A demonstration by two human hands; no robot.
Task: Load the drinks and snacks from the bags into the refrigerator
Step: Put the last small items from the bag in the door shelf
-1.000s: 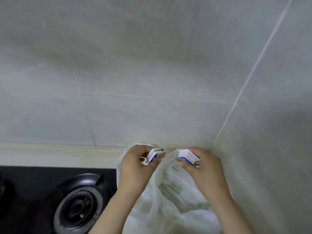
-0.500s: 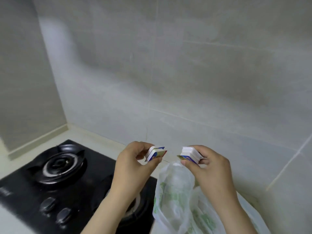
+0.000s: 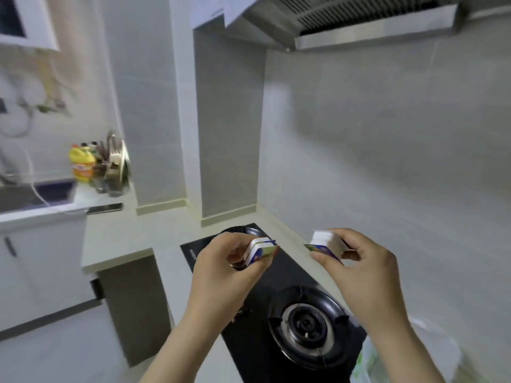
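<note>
Your left hand (image 3: 221, 272) is curled round a small white-and-blue carton pack (image 3: 261, 250), thumb beneath and fingers over the top, holding it in the air above the far end of the black gas hob (image 3: 249, 335). It looks like two thin cartons pressed together, though blur hides the print.

Your right hand (image 3: 367, 277) pinches a second carton pack (image 3: 327, 244) between the thumb and curled fingers. This one is white on top with a blue-and-green edge facing you. It sits at 3 o'clock from the first pack, at about the same height, and the two are well apart with a clear gap between them.

Below your hands, the near burner (image 3: 307, 324) lies at 6 o'clock from the gap between the packs. The far burner (image 3: 243, 230) peeks out just above your left hand.

The white plastic bag (image 3: 431, 355) with green print sits at 5 o'clock in the view, just beside the right end of the hob and partly behind your right forearm.

The pale worktop (image 3: 132, 239) runs off towards 9 o'clock. A dark phone (image 3: 105, 208) lies flat on it, and beyond stand a yellow bottle (image 3: 81, 165) and a dish rack (image 3: 116, 161). A steel range hood (image 3: 359, 20) hangs at 1 o'clock.
</note>
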